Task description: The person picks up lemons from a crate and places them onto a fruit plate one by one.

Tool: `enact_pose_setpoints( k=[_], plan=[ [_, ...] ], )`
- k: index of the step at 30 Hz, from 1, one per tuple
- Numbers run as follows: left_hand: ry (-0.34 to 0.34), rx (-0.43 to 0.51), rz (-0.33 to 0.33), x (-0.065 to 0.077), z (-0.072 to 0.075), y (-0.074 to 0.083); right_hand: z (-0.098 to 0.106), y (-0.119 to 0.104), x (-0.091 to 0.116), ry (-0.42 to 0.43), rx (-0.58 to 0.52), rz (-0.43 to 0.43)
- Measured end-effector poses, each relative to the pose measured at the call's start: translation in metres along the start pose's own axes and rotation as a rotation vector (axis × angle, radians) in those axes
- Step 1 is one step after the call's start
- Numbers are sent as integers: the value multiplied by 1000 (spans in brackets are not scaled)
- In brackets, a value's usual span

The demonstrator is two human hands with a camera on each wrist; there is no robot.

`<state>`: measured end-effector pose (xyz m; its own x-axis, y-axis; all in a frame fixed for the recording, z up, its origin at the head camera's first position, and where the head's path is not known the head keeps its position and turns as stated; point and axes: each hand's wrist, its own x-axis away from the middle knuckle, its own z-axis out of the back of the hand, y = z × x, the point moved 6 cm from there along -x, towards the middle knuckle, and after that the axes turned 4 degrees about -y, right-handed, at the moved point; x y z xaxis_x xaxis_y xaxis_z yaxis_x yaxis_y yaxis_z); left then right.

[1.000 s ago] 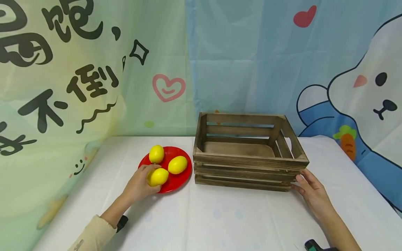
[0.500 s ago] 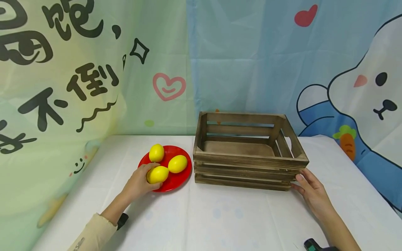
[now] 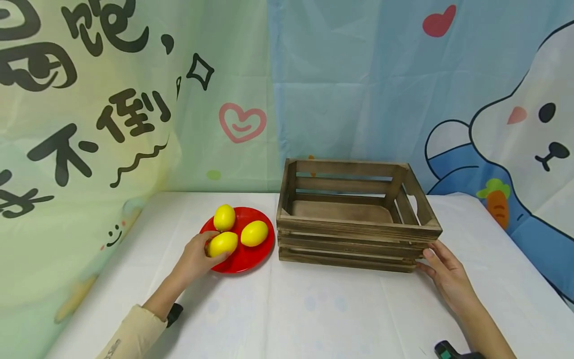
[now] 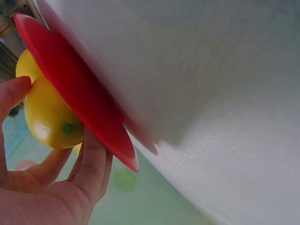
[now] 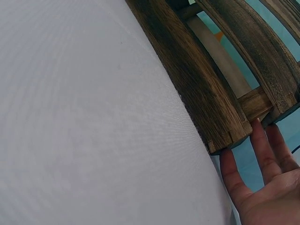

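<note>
My left hand [image 3: 197,255] grips a yellow lemon [image 3: 223,244] at the near left part of a red plate [image 3: 242,263]. In the left wrist view the thumb is on one side of that lemon [image 4: 50,115] and the fingers on the other, close over the plate [image 4: 75,89]. Two more lemons sit on the plate, one at the back [image 3: 224,218] and one at the right [image 3: 254,234]. My right hand [image 3: 448,276] touches the near right corner of a brown slatted wooden crate [image 3: 345,230]. Its extended fingertips meet the slat ends [image 5: 229,140] in the right wrist view.
The crate stands upright just right of the plate, with its bare floor showing. Both rest on a white-covered table [image 3: 314,309]. A printed cloth backdrop [image 3: 336,99] hangs behind the table and along its left side.
The gripped lemon has shifted slightly left and away from me, with my left hand around it. My right hand stays at the crate's corner. The head view has tilted very slightly.
</note>
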<state>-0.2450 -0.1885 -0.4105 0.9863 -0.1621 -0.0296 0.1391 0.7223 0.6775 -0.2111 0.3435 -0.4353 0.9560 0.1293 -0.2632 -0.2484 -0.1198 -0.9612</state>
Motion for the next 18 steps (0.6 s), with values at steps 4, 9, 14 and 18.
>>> enact_pose_setpoints(
  k=[4,9,14,18],
  plan=[
    [-3,16,29,3,1,-4,0,1,0,4,10,-11],
    [-5,-6,78,7,3,-4,2,1,-3,-7,49,-37],
    [59,-81,62,8,15,5,3,-6,-9,-36,56,-53],
    [152,-178,-10,7,31,20,9,-17,-15,-70,45,-14]
  ],
)
